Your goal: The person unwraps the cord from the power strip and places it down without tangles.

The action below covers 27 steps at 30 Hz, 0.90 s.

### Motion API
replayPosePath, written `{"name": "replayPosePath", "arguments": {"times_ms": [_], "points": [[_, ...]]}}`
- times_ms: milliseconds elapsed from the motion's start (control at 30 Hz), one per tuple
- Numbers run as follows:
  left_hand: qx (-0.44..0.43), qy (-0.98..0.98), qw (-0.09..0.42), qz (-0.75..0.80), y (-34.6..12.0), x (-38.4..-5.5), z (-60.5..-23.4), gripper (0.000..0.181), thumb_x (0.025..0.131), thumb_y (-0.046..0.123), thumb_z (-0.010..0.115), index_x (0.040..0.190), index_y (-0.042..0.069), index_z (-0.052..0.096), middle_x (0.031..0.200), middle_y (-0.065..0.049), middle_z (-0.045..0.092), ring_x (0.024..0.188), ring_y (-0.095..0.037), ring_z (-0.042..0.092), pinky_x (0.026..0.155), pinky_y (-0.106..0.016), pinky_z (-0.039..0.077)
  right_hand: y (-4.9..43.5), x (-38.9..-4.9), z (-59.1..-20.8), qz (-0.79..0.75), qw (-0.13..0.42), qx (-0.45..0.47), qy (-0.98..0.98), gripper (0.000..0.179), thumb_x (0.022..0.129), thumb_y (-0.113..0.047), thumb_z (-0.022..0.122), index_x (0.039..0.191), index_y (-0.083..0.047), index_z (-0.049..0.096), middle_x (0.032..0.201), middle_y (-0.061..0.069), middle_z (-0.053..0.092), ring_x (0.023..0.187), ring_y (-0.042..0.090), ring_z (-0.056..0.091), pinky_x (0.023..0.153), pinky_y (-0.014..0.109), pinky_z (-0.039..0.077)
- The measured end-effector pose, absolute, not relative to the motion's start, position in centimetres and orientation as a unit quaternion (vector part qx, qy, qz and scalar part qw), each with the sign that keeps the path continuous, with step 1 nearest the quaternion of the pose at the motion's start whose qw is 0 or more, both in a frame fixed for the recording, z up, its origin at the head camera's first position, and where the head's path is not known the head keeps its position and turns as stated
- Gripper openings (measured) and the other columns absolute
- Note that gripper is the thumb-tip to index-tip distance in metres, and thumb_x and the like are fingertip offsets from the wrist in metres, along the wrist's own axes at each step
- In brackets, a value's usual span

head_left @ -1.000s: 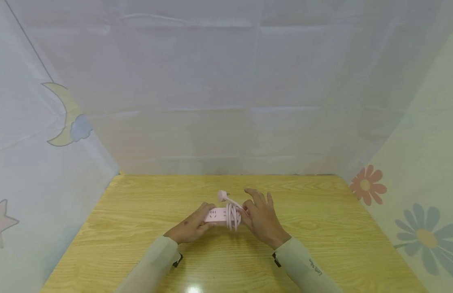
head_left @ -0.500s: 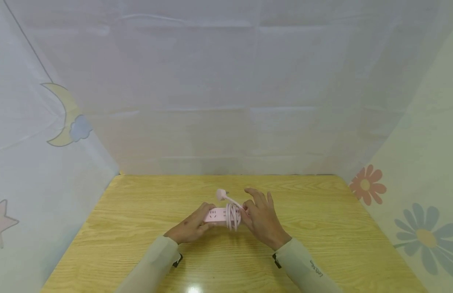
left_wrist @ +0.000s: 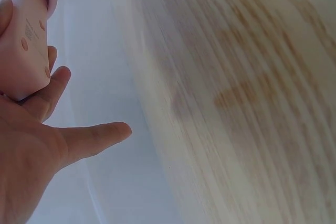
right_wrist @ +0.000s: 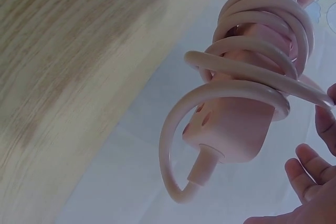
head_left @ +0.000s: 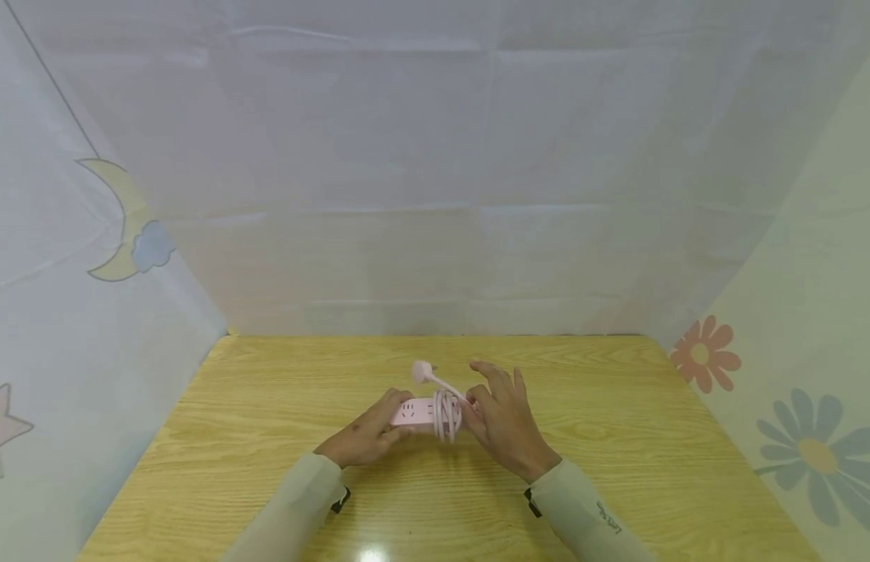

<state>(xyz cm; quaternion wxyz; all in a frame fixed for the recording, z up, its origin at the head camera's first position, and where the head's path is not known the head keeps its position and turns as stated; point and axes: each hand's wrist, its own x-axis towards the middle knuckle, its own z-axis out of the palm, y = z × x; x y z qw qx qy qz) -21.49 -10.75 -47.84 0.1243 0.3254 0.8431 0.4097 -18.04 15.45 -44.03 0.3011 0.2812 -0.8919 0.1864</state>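
A pale pink, rectangular plastic power strip (head_left: 411, 411) is held raised above the middle of the yellow wood-grain surface (head_left: 604, 406), well in from its left and right edges. The left hand (head_left: 368, 431) has its grip round the strip's left end. The right hand (head_left: 507, 428) keeps a narrow grip, pinching the smooth pink cord (head_left: 447, 417), which coils round the strip's right part. The cord's pink plug (head_left: 422, 371) juts free toward the surface's far edge.

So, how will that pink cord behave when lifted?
The cord seems springy, not limp: it holds the plug out from the right hand, apparently unsupported. Coils might slip or loosen, as gaps show between them and the power strip.
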Motion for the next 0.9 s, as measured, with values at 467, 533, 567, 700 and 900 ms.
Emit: {"name": "replayPosePath", "arguments": {"times_ms": [467, 533, 567, 700, 900], "points": [[0.325, 0.844, 0.124, 0.409, -10.86, -21.48, -47.63, 0.039, 0.106, 0.020, 0.051, 0.142, 0.014, 0.039, 0.121, 0.001, 0.046, 0.099, -0.014, 0.050, 0.086, -0.033, 0.046, 15.90, -17.99, -44.50, 0.194, 0.339, 0.310, -0.867, 0.015, 0.090, -0.017, 0.070, 0.082, -0.007, 0.062, 0.132, 0.023, 0.055, 0.123, 0.042, 0.052, 0.096, 0.081, 0.025], [0.324, 0.842, 0.126, 0.411, -10.88, -21.46, -47.57, 0.039, 0.106, 0.020, 0.051, 0.142, 0.014, 0.039, 0.121, 0.001, 0.046, 0.100, -0.015, 0.050, 0.086, -0.033, 0.046, 15.98, -17.96, -44.55, 0.197, 0.341, 0.313, -0.864, 0.015, 0.091, -0.017, 0.069, 0.082, -0.007, 0.062, 0.133, 0.023, 0.054, 0.123, 0.042, 0.052, 0.096, 0.082, 0.024], [0.324, 0.842, 0.128, 0.413, -10.88, -21.45, -47.55, 0.039, 0.106, 0.021, 0.051, 0.143, 0.014, 0.039, 0.121, 0.001, 0.046, 0.100, -0.015, 0.050, 0.086, -0.033, 0.046, 16.01, -17.94, -44.56, 0.198, 0.341, 0.314, -0.864, 0.015, 0.091, -0.017, 0.069, 0.082, -0.008, 0.062, 0.133, 0.023, 0.054, 0.123, 0.042, 0.052, 0.096, 0.082, 0.024], [0.324, 0.839, 0.131, 0.418, -10.91, -21.45, -47.47, 0.040, 0.106, 0.021, 0.050, 0.143, 0.014, 0.038, 0.121, 0.001, 0.046, 0.100, -0.015, 0.050, 0.086, -0.033, 0.046, 16.11, -17.80, -44.57, 0.203, 0.342, 0.316, -0.861, 0.016, 0.093, -0.018, 0.068, 0.082, -0.008, 0.061, 0.133, 0.022, 0.054, 0.123, 0.042, 0.052, 0.096, 0.082, 0.023], [0.321, 0.838, 0.131, 0.422, -11.02, -21.45, -47.35, 0.040, 0.106, 0.022, 0.050, 0.143, 0.014, 0.038, 0.121, 0.001, 0.046, 0.100, -0.015, 0.051, 0.086, -0.033, 0.046, 16.15, -17.66, -44.55, 0.202, 0.347, 0.318, -0.859, 0.031, 0.104, -0.029, 0.054, 0.082, -0.008, 0.061, 0.132, 0.021, 0.054, 0.121, 0.042, 0.052, 0.096, 0.082, 0.023]]}}
